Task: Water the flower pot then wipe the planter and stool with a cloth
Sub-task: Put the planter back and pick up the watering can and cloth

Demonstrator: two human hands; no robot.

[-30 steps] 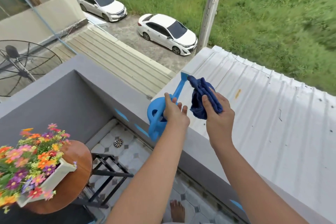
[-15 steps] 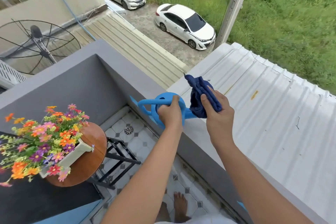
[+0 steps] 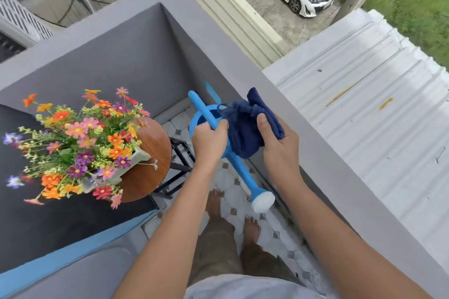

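Note:
My left hand [image 3: 211,139] grips the handle of a light blue watering can [image 3: 239,167], whose spout with a white rose points down toward my feet. Right beside it, my right hand [image 3: 279,147] holds a bunched dark blue cloth [image 3: 245,126] against the can. To the left, a white planter [image 3: 139,155] full of orange, pink and purple flowers [image 3: 80,138] sits on a round brown wooden stool [image 3: 153,153] with black legs. Both hands are to the right of the stool, over the tiled floor.
A grey balcony wall [image 3: 291,116] runs diagonally on my right, with a corrugated metal roof [image 3: 376,104] beyond it. A dark wall [image 3: 48,213] stands behind the stool on the left. My bare feet stand on the white tiled floor [image 3: 233,192]. A white car is parked far below.
My view has tilted down and left toward the stool. The watering can has swung round so its spout now points down toward me, and both hands have come in from the wall over the floor.

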